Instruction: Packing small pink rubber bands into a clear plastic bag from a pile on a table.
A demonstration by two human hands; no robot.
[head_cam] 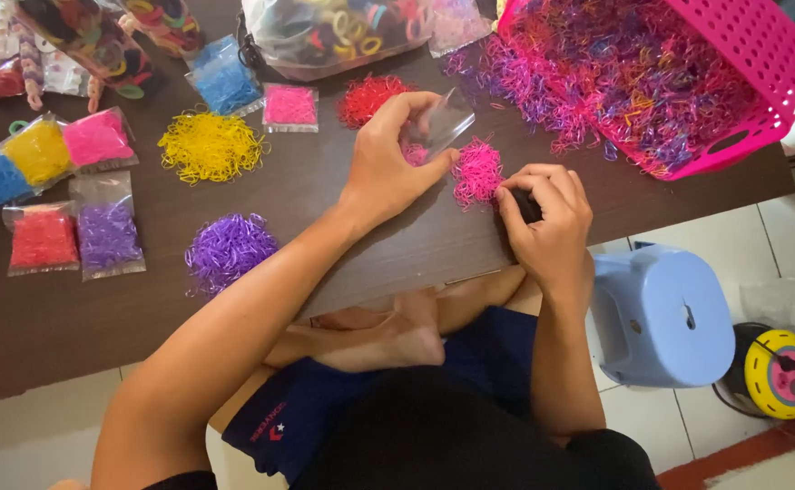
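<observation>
Right now the left hand (388, 168) is pinching a small clear plastic bag (443, 122) between thumb and fingers, holding it tilted just above the bench (370, 245). The bag is sitting at the fingertips, with a little pink showing under the hand. The right hand (547, 213) is lying curled and pressed together just to the right, its fingers closing around something small and dark that is too hidden to identify. Between the two hands a loose pink pile of rubber bands (477, 172) is resting on the bench, touching the right hand's knuckles.

The bench's near edge is running diagonally just below both wrists, leaving only a narrow strip of bare dark wood there. A pink basket (742, 54) full of mixed bands is crowding the far right corner, and a red pile (370, 98) is lying just beyond the left hand. More room is opening to the left, toward the purple pile (230, 249) and yellow pile (211, 145).

The bag is looking transparent, glossy and nearly flat.
</observation>
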